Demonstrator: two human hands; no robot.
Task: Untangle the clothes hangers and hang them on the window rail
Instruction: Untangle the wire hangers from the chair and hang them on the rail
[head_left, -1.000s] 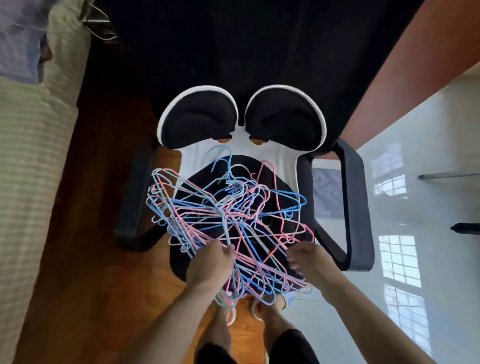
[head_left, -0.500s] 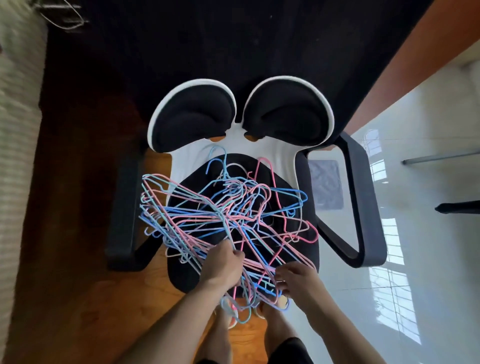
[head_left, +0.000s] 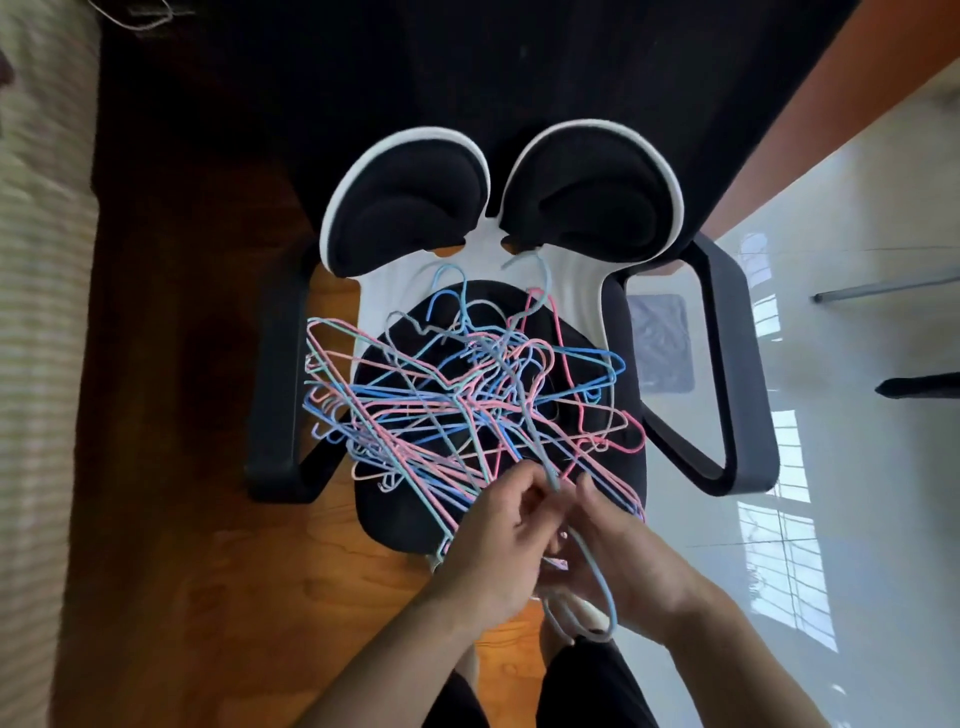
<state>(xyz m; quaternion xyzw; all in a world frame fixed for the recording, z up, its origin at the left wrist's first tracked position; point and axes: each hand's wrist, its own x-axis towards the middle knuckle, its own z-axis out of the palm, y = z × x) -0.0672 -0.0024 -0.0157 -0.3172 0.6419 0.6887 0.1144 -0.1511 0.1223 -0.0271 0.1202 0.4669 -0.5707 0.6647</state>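
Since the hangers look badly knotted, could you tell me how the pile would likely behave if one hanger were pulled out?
The tangle of hangers looks like thin, light wire, so it would probably drag across the chair seat as one clump. Interlocked hooks would likely snag, and the wire may flex rather than snap.

hidden: chair seat under hangers | forearms cut off (bottom edge)

A home is shown, most likely a bedroom or study. An office chair with a split black backrest and looped armrests is drawn up to a dark desk. Striped bedding is seen at the left. A wooden floor is met by glossy pale tiles, in which barred windows are reflected.
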